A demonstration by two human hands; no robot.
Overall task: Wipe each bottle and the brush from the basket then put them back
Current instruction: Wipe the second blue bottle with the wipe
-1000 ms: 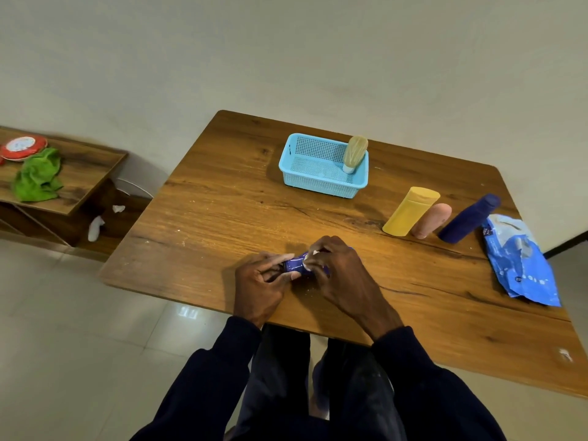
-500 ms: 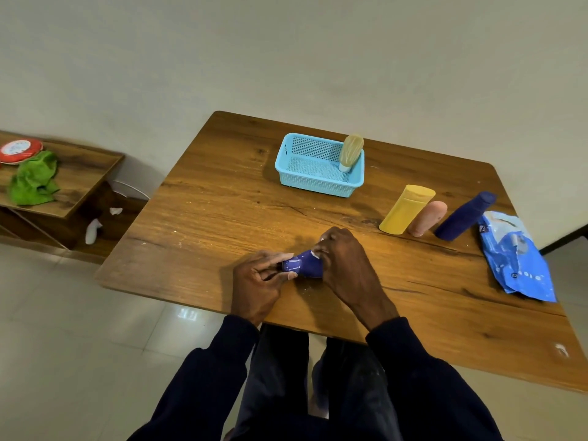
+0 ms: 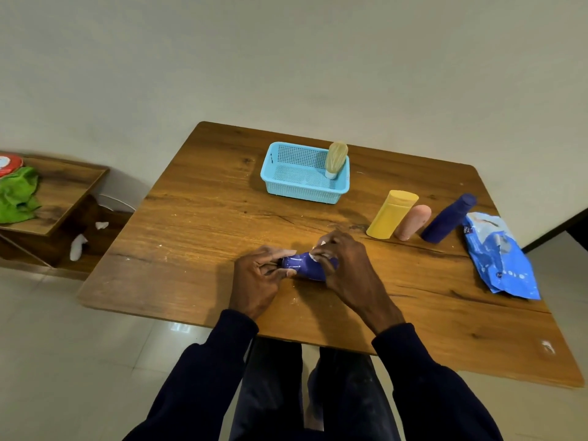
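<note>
On the wooden table (image 3: 197, 218) sits the blue basket (image 3: 276, 183), and right of the basket are a blue packet (image 3: 499, 259), its writing too small to read, a yellow bottle (image 3: 389, 214), a pink bottle (image 3: 413, 221) and a dark blue bottle (image 3: 448, 219), while the brush (image 3: 336, 157) stands inside the basket. In front of the basket, the left hand (image 3: 257, 278) fingers pinch one end of a small purple bottle (image 3: 305, 265), and the right hand (image 3: 346, 265) fingers curl round it with a white wipe (image 3: 318, 249). This looks like the wiping step, and next the bottle likely needs turning, then going into the basket.
</note>
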